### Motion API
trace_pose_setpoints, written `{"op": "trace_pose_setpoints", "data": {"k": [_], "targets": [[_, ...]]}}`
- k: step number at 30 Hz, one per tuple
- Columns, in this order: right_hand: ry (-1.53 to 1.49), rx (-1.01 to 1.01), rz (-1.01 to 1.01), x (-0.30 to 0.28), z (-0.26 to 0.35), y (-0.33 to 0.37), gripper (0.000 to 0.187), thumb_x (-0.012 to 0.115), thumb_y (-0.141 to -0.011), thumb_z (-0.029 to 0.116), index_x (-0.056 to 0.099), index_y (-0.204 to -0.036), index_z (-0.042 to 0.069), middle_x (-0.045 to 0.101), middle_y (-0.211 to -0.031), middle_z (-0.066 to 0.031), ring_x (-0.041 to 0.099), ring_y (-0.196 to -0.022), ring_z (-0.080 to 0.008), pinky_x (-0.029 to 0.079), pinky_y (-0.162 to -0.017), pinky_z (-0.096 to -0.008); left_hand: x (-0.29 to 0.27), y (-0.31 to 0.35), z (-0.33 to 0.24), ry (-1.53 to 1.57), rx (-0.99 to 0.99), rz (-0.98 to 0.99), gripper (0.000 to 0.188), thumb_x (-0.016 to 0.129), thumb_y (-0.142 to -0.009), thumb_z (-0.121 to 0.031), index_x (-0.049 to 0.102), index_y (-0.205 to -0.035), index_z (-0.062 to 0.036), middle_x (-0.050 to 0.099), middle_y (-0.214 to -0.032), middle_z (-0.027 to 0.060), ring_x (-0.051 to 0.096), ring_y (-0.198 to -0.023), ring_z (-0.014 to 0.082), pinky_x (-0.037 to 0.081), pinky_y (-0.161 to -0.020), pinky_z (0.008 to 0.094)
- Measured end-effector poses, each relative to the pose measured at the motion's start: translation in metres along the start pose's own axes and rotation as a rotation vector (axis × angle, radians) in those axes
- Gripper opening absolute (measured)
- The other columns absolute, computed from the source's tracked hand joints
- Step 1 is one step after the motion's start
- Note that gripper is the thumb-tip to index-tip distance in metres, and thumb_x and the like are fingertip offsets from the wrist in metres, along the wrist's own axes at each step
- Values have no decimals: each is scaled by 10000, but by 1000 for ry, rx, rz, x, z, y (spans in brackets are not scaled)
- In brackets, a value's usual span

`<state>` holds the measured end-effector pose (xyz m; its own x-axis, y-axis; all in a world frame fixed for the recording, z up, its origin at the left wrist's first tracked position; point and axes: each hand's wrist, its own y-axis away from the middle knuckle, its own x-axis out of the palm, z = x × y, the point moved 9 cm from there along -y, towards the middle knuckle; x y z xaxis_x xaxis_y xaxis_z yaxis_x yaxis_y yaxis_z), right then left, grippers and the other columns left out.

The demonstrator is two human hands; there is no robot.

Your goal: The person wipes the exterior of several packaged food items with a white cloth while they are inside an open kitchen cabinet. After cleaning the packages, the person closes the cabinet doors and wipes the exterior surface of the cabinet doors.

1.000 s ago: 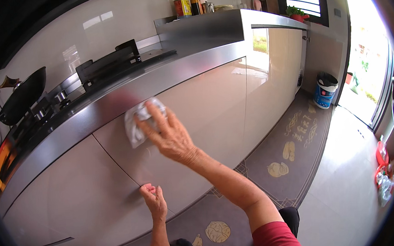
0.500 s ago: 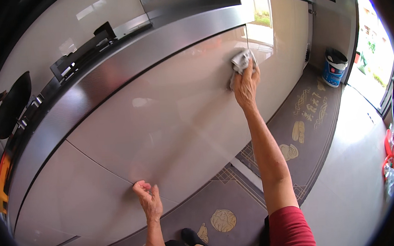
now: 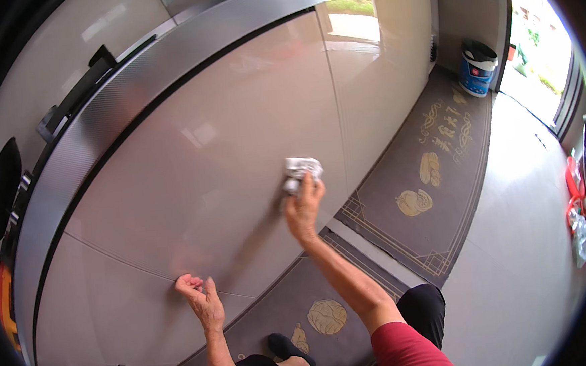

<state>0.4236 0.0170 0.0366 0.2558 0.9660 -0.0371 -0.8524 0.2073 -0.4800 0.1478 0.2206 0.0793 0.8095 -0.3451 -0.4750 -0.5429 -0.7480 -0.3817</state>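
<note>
My right hand (image 3: 304,212) presses a crumpled grey-and-white cloth (image 3: 303,169) against the glossy pale cabinet front (image 3: 235,113). The cloth is slightly smeared by motion and sits left of the vertical panel seam. Lower and to the left, my left hand (image 3: 203,302) is at the thin seam between two panels, its fingers loosely bent and the thumb apart. Nothing shows in it; whether the fingertips touch the panel I cannot tell.
A metal counter edge (image 3: 165,63) runs above the cabinet, with a black wok (image 3: 1,191) at the far left. Patterned dark mats (image 3: 403,236) lie on the floor. A blue-and-white bucket (image 3: 477,71) stands near the bright doorway. Red items and plastic bags (image 3: 578,212) are at the right.
My right hand has brought the cloth down and left across the cabinet front, from near the top corner to mid-panel. My left hand stays by the seam. The whole view has shifted, and a bent knee now shows.
</note>
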Motion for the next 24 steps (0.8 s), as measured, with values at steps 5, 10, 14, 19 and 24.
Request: {"op": "trace_pose_setpoints", "data": {"k": [5, 10, 14, 19, 24], "targets": [[52, -617, 150, 6, 154, 5, 627, 581, -699, -73, 559, -1277, 170, 356, -1347, -211, 482, -1077, -386, 492, -866, -427, 6, -1, 4, -47, 22, -25, 441, 617, -838, -147, 339, -1164, -42, 398, -1002, 101, 416, -929, 215, 376, -872, 378], [140, -633, -134, 3, 113, -35, 575, 568, -740, -35, 572, -1280, 164, 336, -1363, -234, 475, -1099, -381, 479, -881, -412, 5, -1, 4, -87, 30, -47, 464, 634, -816, -103, 336, -1167, -52, 394, -1005, 96, 401, -929, 209, 369, -862, 367], [103, -162, -266, -25, -33, -79, 659, 494, -770, -41, 357, -1410, 33, 342, -1295, -294, 407, -1169, -442, 357, -1005, -453, 3, -1, 6, -131, 71, -39, 494, 630, -828, -82, 314, -1208, -77, 378, -1032, 84, 406, -931, 186, 403, -820, 348], [74, 450, 2, -20, -250, -44, 577, 484, -776, 52, 406, -1346, 87, 391, -1216, -307, 430, -1125, -431, 359, -984, -449, 5, -1, 3, -97, 57, -53, 484, 630, -832, -89, 316, -1201, -79, 371, -1028, 82, 400, -934, 182, 404, -818, 344], [-61, 797, 83, 1, -321, 76, 605, 529, -764, 88, 370, -1345, 148, 443, -1160, -334, 482, -1071, -441, 398, -927, -478, 9, -1, 1, -88, 58, -47, 476, 627, -835, -99, 315, -1193, -69, 374, -1022, 85, 397, -928, 181, 400, -815, 347]]}}
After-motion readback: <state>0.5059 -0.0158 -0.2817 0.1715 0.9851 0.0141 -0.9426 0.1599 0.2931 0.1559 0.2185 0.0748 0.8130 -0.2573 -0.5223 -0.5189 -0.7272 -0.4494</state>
